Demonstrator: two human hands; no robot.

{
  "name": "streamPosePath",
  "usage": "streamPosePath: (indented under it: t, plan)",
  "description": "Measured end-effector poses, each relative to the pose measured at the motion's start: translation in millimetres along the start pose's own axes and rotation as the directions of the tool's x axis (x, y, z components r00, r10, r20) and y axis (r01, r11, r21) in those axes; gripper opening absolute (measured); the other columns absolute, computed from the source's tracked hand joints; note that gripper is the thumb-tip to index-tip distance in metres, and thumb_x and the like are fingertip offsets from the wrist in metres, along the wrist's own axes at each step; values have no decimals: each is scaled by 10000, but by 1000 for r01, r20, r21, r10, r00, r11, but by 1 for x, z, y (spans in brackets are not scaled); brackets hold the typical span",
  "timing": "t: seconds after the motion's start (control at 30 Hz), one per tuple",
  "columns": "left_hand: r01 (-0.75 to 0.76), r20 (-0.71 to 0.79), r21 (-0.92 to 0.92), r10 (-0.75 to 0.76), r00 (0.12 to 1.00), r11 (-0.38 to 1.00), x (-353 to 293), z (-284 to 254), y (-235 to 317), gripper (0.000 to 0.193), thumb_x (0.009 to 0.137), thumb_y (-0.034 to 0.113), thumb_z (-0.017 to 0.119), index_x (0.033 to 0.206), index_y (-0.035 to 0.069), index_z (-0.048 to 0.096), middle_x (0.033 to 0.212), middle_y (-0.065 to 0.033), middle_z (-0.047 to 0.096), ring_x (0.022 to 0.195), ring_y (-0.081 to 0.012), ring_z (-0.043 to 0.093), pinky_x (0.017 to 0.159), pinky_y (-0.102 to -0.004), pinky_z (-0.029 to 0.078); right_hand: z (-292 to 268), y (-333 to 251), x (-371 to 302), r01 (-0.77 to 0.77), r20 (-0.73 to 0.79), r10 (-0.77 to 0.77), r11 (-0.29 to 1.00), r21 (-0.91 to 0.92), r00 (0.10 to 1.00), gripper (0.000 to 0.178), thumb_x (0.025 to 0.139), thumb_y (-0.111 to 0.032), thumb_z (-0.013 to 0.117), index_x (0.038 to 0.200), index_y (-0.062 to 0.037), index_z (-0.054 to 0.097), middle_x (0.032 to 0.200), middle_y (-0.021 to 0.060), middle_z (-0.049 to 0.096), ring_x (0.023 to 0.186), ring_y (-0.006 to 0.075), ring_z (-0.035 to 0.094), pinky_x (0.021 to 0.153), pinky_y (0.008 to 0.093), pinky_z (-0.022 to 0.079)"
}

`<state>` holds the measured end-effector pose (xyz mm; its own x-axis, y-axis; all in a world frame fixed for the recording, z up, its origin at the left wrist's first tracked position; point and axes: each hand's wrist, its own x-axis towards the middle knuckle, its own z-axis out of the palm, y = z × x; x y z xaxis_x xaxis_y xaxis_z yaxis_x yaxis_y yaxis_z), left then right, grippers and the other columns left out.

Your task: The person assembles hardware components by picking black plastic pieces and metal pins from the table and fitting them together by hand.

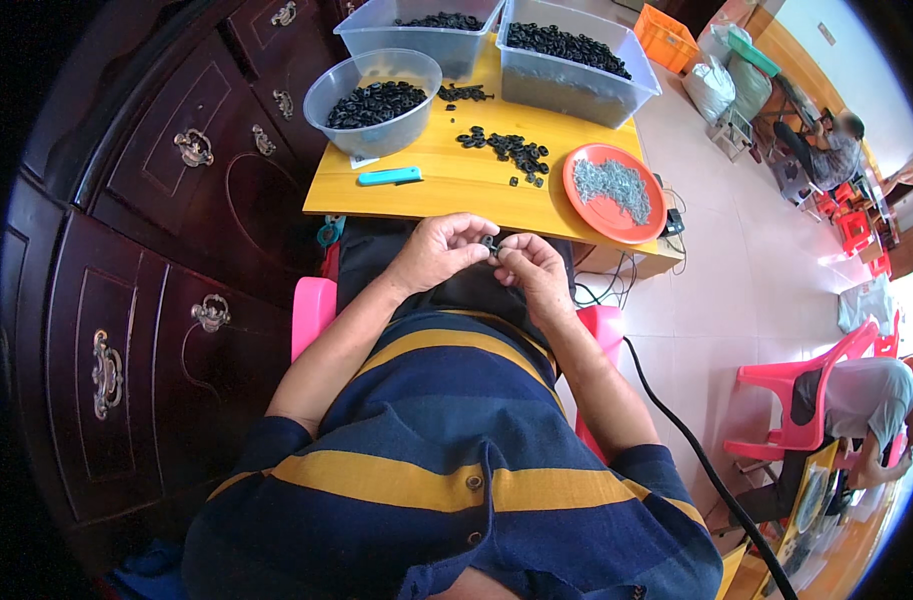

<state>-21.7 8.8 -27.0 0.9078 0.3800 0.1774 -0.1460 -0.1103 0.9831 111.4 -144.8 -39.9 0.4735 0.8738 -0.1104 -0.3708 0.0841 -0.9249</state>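
Observation:
My left hand [440, 252] and my right hand [532, 270] meet over my lap, just off the table's near edge. Between their fingertips is a small black ring-shaped part [490, 243], pinched from both sides; its finer detail is too small to make out. Ahead on the yellow table [436, 190] lies a loose heap of similar small black parts [516, 150]. To the right of that heap, a round orange-red plate [616, 232] holds many small silvery metal pieces [612, 188]. A blue-handled cutter [388, 176] lies near the table's front left.
A round clear tub [381, 142] and two clear rectangular bins [576, 96] [416, 44] hold black parts at the back. Dark wooden cabinets [156, 230] stand close on the left. A black cable [691, 440] runs down the right. Two people sit farther right, one by a pink chair [806, 395].

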Motion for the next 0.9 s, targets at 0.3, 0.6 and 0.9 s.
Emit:
streamPosePath:
  t: [0.3, 0.6, 0.9]
  plan:
    - [-14, -20, 51, 15, 1000, 999, 0, 1, 2, 224, 886, -23, 686, 1110, -16, 674, 898, -7, 695, 768, -41, 640, 712, -205, 536, 0, 1, 0, -8, -16, 8, 1000, -11, 1000, 59, 946, -97, 652, 989, -61, 637, 874, 27, 693, 700, 63, 606, 653, 191, 481]
    - [-14, -31, 52, 16, 999, 999, 0, 0, -4, 214, 881, -17, 691, 1094, -12, 681, 893, -9, 693, 757, -46, 640, 707, -207, 534, 2, -1, -1, -8, -17, 7, 1000, -11, 1000, 47, 951, -91, 644, 985, -59, 637, 880, 31, 694, 703, 66, 609, 649, 189, 483]
    - [-16, -23, 31, 17, 1000, 999, 0, -1, -2, 217, 881, -16, 689, 1098, -11, 682, 889, -4, 691, 766, -48, 647, 711, -211, 539, 2, -1, 0, -14, -20, 13, 1000, -24, 1000, 54, 949, -93, 646, 988, -59, 634, 878, 31, 692, 703, 66, 609, 648, 190, 483]
